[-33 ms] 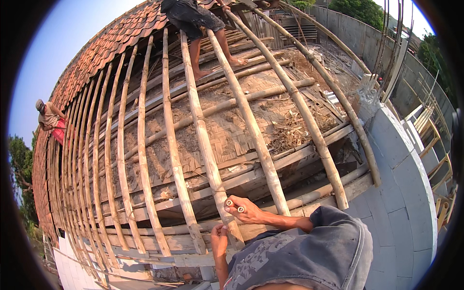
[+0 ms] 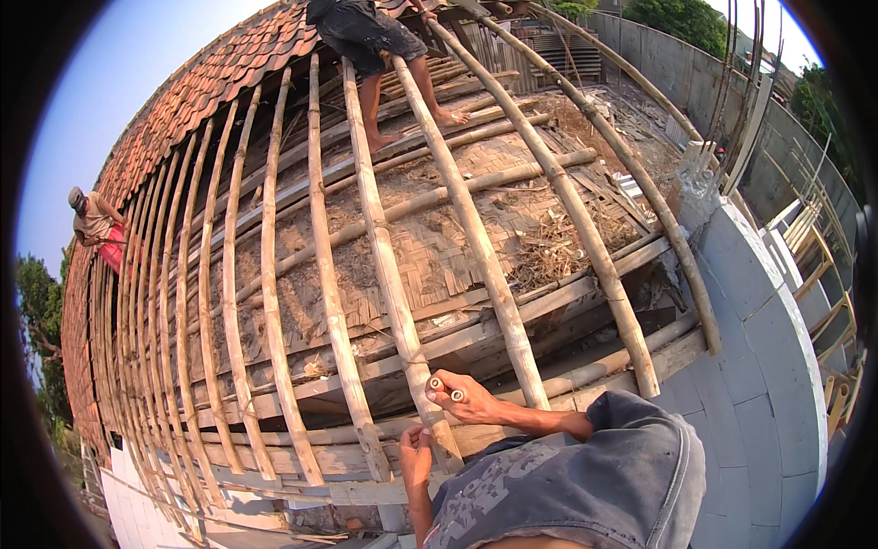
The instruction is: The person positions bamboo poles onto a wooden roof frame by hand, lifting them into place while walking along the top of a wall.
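My right hand is closed around a tool with two round-ended handles. Its working end is hidden behind my fingers, so I cannot tell its exact kind. That hand rests over the lower part of a bamboo pole, one of a row sloping down the roof frame. Just below and to the left, my left hand has its fingers curled together in a pinch beside the same pole. What it pinches, if anything, is too small to make out. A thin tie wraps the pole above my right hand.
Horizontal beams cross beneath the poles, over a woven bamboo ceiling strewn with debris. A co-worker's bare legs stand on the frame; another person is far left. Roof tiles lie beyond. A grey block wall stands right.
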Motion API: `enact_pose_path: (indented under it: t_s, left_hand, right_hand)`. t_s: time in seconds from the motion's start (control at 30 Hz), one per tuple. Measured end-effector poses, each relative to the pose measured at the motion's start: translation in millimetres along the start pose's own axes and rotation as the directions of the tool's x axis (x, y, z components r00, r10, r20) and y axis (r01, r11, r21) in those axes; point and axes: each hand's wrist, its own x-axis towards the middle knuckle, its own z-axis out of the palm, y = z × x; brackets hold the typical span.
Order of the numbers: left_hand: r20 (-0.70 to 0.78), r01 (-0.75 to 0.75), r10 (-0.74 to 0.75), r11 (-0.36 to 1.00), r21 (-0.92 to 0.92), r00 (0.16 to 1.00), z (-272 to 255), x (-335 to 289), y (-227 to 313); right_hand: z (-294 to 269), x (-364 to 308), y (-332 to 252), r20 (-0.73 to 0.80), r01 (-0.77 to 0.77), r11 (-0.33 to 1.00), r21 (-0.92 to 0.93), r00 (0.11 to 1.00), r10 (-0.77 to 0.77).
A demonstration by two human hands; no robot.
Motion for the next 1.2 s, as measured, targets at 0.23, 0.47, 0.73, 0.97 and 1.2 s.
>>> enact_pose_path:
  t_s: [0.23,0.47,0.73,0.97,1.2]
  left_hand:
    - [-0.073,-0.085,0.107,0.965,0.250,0.992,8,-3,-18]
    - [-0.043,-0.078,0.102,0.921,0.380,0.994,14,-7,-13]
    - [-0.011,-0.108,0.119,0.935,0.338,0.993,19,-8,-22]
    - [0.023,-0.303,0.355,0.760,0.575,0.935,35,-13,-6]
    - [0.067,-0.353,0.388,0.736,0.578,0.919,30,-3,-15]
  right_hand:
    - [3,3,4,-0.106,-0.110,0.994,0.028,0.988,0.113]
    - [6,4,16,-0.167,-0.114,0.965,0.237,0.974,0.156]
    - [2,2,12,-0.127,-0.259,0.903,0.343,0.939,0.318]
    - [-8,2,15,-0.262,-0.062,0.948,0.314,0.954,0.149]
    - [-30,1,6,-0.356,-0.118,0.941,0.318,0.905,0.234]
